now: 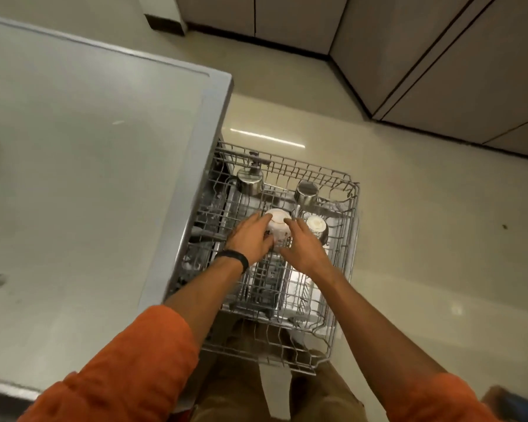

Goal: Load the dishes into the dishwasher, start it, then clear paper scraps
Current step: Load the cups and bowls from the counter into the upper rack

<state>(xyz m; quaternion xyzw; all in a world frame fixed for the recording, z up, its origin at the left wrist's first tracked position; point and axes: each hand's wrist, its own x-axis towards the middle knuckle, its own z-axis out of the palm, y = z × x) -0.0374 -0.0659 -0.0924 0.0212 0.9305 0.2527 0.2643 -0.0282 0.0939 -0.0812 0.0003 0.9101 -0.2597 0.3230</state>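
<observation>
A grey wire dishwasher rack (342, 263) is pulled out from under the counter. An upturned white bowl (277, 224) sits in its middle. My left hand (250, 239) touches the bowl's left side with fairly straight fingers. My right hand (305, 245) lies against its right side, fingers extended. A second upturned white cup (316, 225) stands just to the right. Two upturned steel cups, one at the back left (250, 179) and one at the back right (306, 191), sit at the rack's far end.
A grey counter (89, 162) fills the left side, its edge right over the rack. Glossy cream floor (424, 239) lies to the right, and beige cabinet doors (454, 71) stand at the far right. My legs are below the rack.
</observation>
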